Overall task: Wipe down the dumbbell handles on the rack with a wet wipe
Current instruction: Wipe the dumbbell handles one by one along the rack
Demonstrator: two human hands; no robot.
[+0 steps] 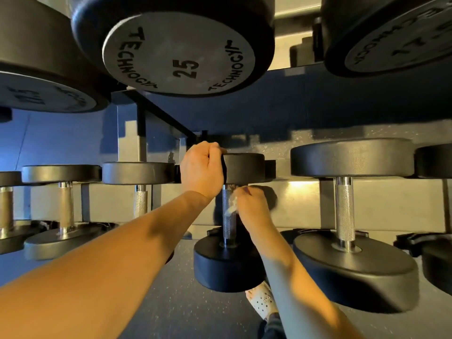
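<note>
Wall: blue wall at left, w/ stepped shadows toward the middle.
Upper band: darker blue strip, runs across to right edge.
Floor: dark grey speckled floor in foreground; same speckle further back, centre-right.
Light: warm yellow patch on a pale panel, mid-right; cooler bluish cast at left.

Gym weights area: two-tier steel rack stacked with black round-headed dumbbells, knurled chrome handles, near upper head stamped TECHNOGYM 25, speckled rubber flooring underneath, blue wall far left.
</note>
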